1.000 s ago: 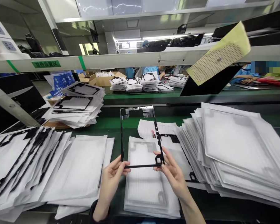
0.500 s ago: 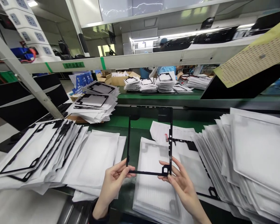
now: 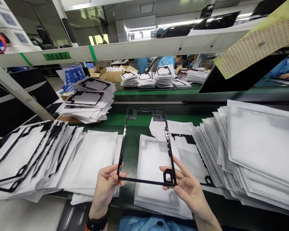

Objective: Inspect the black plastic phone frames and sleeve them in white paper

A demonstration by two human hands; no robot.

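Between my two hands a thin black rectangular frame (image 3: 146, 182) is held up and tilted, with notches along its right side and a small cut-out bracket at its lower right corner. My left hand (image 3: 105, 184) pinches the lower left corner. At the lower right corner, my right hand (image 3: 188, 186) grips the edge between thumb and fingers. Through the frame's opening shows a stack of white translucent sleeves (image 3: 156, 195) on the green bench (image 3: 128, 160). Just right of it, another black frame (image 3: 208, 181) lies on white sheets, partly hidden by my right hand.
Black frames layered with white sheets (image 3: 36, 154) fan out at the left, beside more white sleeves (image 3: 93, 157). A tall sleeve pile (image 3: 260, 144) leans on the right. Another stack (image 3: 91, 99) stands behind. A white crossbar (image 3: 135, 49) spans above the bench; people sit beyond.
The black frame has tipped back, so its inner edges now show. My view has shifted, and both hands keep their hold at the lower corners.
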